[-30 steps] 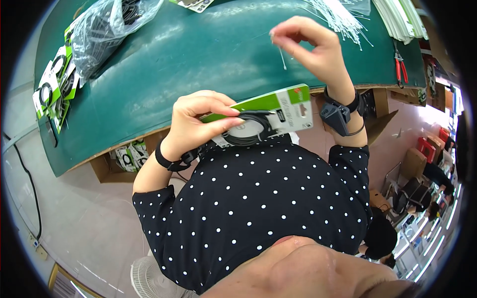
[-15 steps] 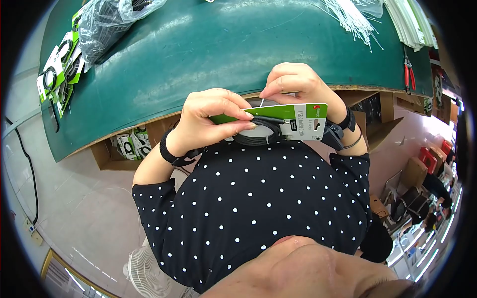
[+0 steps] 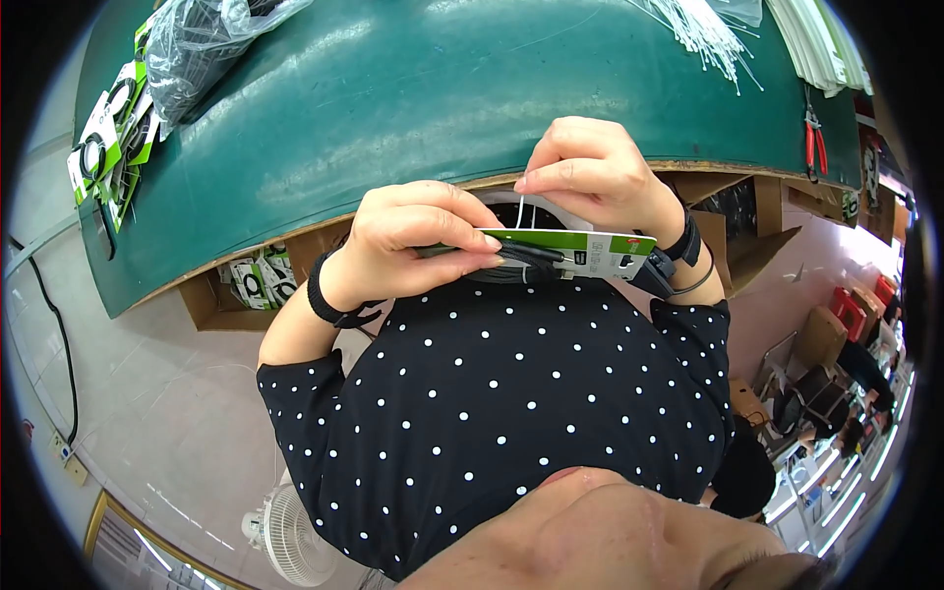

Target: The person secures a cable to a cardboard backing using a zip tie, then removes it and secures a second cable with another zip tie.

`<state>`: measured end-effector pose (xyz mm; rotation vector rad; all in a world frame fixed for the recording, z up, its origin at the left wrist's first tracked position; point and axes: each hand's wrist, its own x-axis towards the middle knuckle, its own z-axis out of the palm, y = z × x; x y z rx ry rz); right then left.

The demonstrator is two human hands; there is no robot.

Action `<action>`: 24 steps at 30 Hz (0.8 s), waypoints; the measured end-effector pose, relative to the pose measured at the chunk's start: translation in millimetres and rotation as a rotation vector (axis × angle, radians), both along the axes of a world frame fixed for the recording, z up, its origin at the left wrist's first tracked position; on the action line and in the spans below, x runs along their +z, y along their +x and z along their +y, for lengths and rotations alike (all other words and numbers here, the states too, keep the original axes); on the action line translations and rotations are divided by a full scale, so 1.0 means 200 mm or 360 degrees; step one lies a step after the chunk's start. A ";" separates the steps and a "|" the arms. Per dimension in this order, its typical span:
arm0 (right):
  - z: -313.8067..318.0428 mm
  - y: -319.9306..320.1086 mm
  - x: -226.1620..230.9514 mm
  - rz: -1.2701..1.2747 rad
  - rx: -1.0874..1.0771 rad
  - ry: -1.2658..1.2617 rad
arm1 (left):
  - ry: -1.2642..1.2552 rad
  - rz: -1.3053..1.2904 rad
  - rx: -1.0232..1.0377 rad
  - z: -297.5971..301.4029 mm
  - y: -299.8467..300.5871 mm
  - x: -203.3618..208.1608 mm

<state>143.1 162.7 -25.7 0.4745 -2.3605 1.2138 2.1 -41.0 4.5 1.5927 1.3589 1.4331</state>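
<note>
My left hand [image 3: 423,236] pinches the left part of a green and white packaging card [image 3: 600,253] between thumb and fingers, at the near side of the table edge. A coiled black cable [image 3: 529,262] sits against the card's face, partly under my left thumb. Behind the card a thin white cable tie [image 3: 521,211] sticks up. My right hand [image 3: 590,172] is closed on its upper end, with thumb and index finger pressed together. A second white end shows just beside it. The back of the card is hidden.
A green table [image 3: 374,108] spans the far side. On it lie carded cables [image 3: 108,138], a clear bag of black cables [image 3: 202,59], white cable ties [image 3: 708,39], a stack of white strips [image 3: 811,44] and red-handled pliers [image 3: 814,147]. Below are cardboard boxes [image 3: 221,313].
The card has tipped, so its face shows narrower and sits slightly lower. My right hand has risen a little, and more of the white tie shows between it and the card.
</note>
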 end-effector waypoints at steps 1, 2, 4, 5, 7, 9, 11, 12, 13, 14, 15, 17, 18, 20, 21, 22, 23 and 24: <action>0.00 0.00 -0.01 0.0012 -0.0013 -0.0015 | 0.0006 0.0008 -0.0006 0.00 0.00 0.00; 0.00 0.01 -0.01 0.0024 -0.0027 -0.0028 | 0.0014 0.0016 -0.0014 0.00 0.00 0.00; 0.00 0.01 -0.01 0.0041 -0.0024 -0.0027 | 0.0046 0.0044 -0.0028 0.00 0.01 0.00; 0.00 0.01 -0.01 0.0063 -0.0023 -0.0024 | 0.0081 0.0077 -0.0043 0.01 0.01 0.00; 0.00 0.01 0.00 0.0081 -0.0020 -0.0027 | 0.0111 0.0105 -0.0057 0.01 0.02 0.01; -0.01 0.01 0.01 0.0098 0.0007 -0.0003 | 0.0133 0.0135 -0.0086 0.01 0.02 0.02; -0.01 0.01 0.03 0.0103 0.0022 0.0005 | 0.0141 0.0148 -0.0098 0.01 0.02 0.02; -0.01 0.02 0.03 0.0113 0.0029 0.0011 | 0.0137 0.0148 -0.0102 0.01 0.02 0.02; -0.01 0.02 0.04 0.0122 0.0036 0.0017 | 0.0134 0.0149 -0.0106 0.01 0.02 0.02; -0.01 0.02 0.04 0.0133 0.0044 0.0024 | 0.0131 0.0150 -0.0110 0.01 0.02 0.02; -0.02 0.02 0.04 0.0131 0.0044 0.0021 | 0.0128 0.0147 -0.0110 0.01 0.02 0.01; -0.04 0.02 0.05 0.0120 0.0107 -0.0057 | 0.0083 0.0075 -0.0092 0.02 0.01 0.00; -0.04 0.02 0.05 0.0116 0.0139 -0.0095 | 0.0061 0.0040 -0.0082 0.03 0.01 -0.01; -0.04 0.01 0.03 0.0061 0.0184 -0.0200 | -0.0014 -0.0038 -0.0059 0.02 0.01 -0.04; -0.04 0.01 0.01 0.0005 0.0228 -0.0306 | -0.0089 -0.0118 -0.0036 0.02 0.01 -0.05; -0.04 0.01 0.00 -0.0051 0.0269 -0.0411 | -0.0165 -0.0197 -0.0016 0.02 0.00 -0.06; -0.05 0.02 0.00 -0.0048 0.0268 -0.0409 | -0.0162 -0.0194 -0.0018 0.02 0.00 -0.07; -0.05 0.03 -0.01 -0.0302 0.0251 -0.0556 | -0.0173 -0.0213 0.0000 0.03 0.01 -0.07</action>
